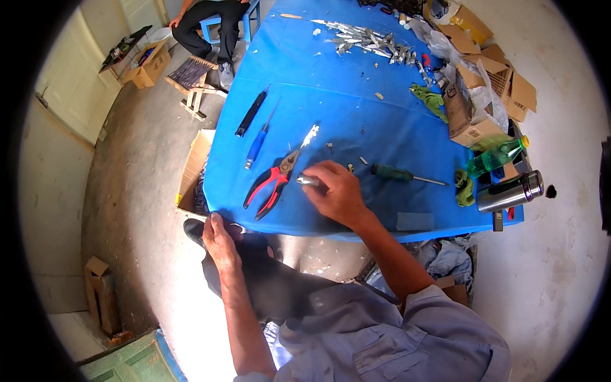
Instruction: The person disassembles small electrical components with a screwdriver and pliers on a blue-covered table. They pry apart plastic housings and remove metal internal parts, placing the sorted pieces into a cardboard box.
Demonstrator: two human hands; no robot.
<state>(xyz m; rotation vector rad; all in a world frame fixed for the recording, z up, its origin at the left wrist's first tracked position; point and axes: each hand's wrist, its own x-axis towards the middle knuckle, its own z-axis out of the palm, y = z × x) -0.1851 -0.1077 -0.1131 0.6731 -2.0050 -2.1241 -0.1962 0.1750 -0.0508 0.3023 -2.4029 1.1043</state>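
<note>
My right hand [336, 194] is over the blue-covered table [305, 219], its fingers closed on a small silver metal piece [307, 181]. Just left of it lie pliers [275, 181] with red and black handles, jaws pointing away. At the table's near left corner, my left hand [220, 242] has its fingers drawn together; whatever they hold is hidden. A blue-handled screwdriver [258, 145] and a black pen-like tool [252, 113] lie farther left. To the right of my right hand rests a green-handled screwdriver [394, 173].
A pile of silver metal pieces [372, 41] lies at the far end. Along the right edge stand cardboard boxes [474, 111], a green bottle [496, 159] and a steel flask [512, 192]. An open carton [193, 172] adjoins the left edge. Another person [213, 25] sits beyond a low stool [193, 76].
</note>
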